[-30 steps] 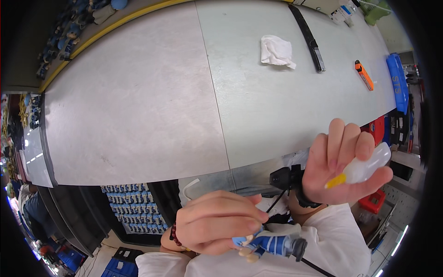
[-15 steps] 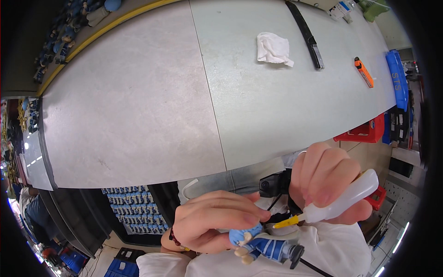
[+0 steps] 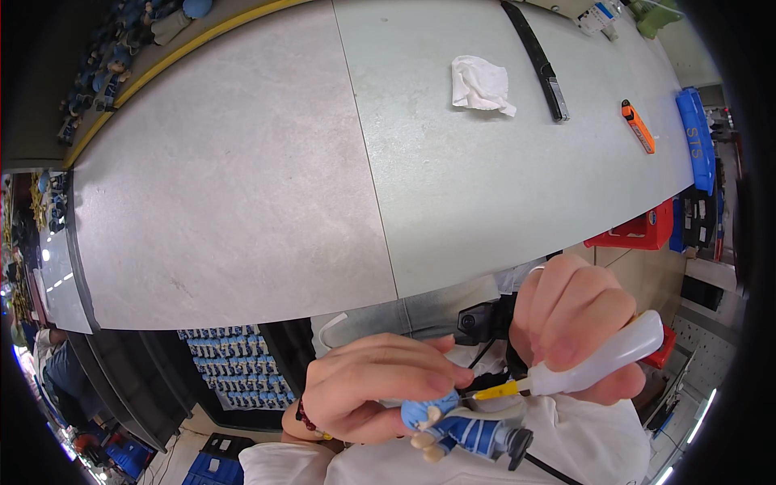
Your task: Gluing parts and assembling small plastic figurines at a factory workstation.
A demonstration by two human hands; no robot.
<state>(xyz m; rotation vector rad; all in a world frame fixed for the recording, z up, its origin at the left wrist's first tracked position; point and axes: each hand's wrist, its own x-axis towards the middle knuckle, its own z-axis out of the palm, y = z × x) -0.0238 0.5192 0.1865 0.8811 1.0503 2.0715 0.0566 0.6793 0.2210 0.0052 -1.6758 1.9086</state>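
Note:
Between the thumb and fingers of my left hand [image 3: 376,388] is a small figurine [image 3: 477,428] with light-blue hair, a blue-and-white outfit and dark shoes, lying tilted with its head at the fingers. My right hand [image 3: 574,331] is wrapped round a white squeeze bottle [image 3: 602,360] with a yellow nozzle [image 3: 495,391]. That nozzle's thin tip points left, at or very close to the figurine's head and neck; whether it touches I cannot tell. Both hands are over my lap, below the table's near edge.
On the table [image 3: 234,178] lie a crumpled white cloth or tissue [image 3: 481,85], a long black strap-like thing [image 3: 533,56] and an orange cutter-like tool [image 3: 638,128]. A tray of figurines [image 3: 238,368] sits lower left. More figurines [image 3: 117,65] stand behind a yellow edge. Red crate [image 3: 643,226] at right.
My right hand has shifted slightly left and down, bringing the nozzle closer to the figurine's head. The bottle lies flatter. My left hand and the figurine have barely moved.

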